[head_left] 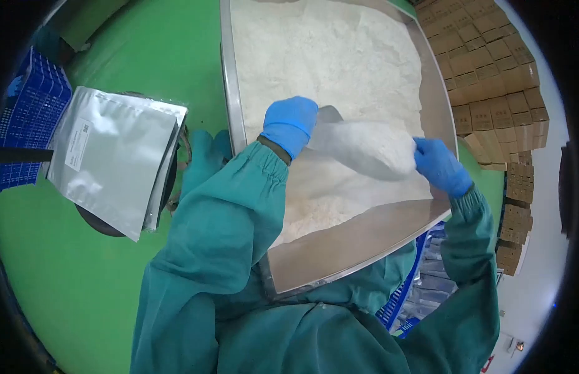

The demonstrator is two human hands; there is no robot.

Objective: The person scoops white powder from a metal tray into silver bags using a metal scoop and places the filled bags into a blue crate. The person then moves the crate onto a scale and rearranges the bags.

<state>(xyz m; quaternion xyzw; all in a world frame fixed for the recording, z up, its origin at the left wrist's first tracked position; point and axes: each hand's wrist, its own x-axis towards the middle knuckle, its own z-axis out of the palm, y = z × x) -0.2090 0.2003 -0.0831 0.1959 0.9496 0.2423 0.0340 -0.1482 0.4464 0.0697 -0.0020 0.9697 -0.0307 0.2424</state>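
A pale, see-through plastic bag (370, 149) with white powder in it hangs over a metal tray (342, 268) of the same powder (327, 56). My left hand (291, 126), in a blue glove, is closed at the bag's left end; what its fingers grip is hidden. Beside it a grey, rounded edge (330, 114) shows, perhaps of a scoop. At the bag's right end, my right hand (442, 167), also blue-gloved, has its fingertips closed on the bag's edge.
Flat silver pouches (121, 156) with a label lie on a dark round stand at the left. Behind them is a blue basket (33, 112). Another blue basket (398, 299) with shiny packs (433, 274) is below the tray's right side. Stacked cartons (489, 75) stand at the right.
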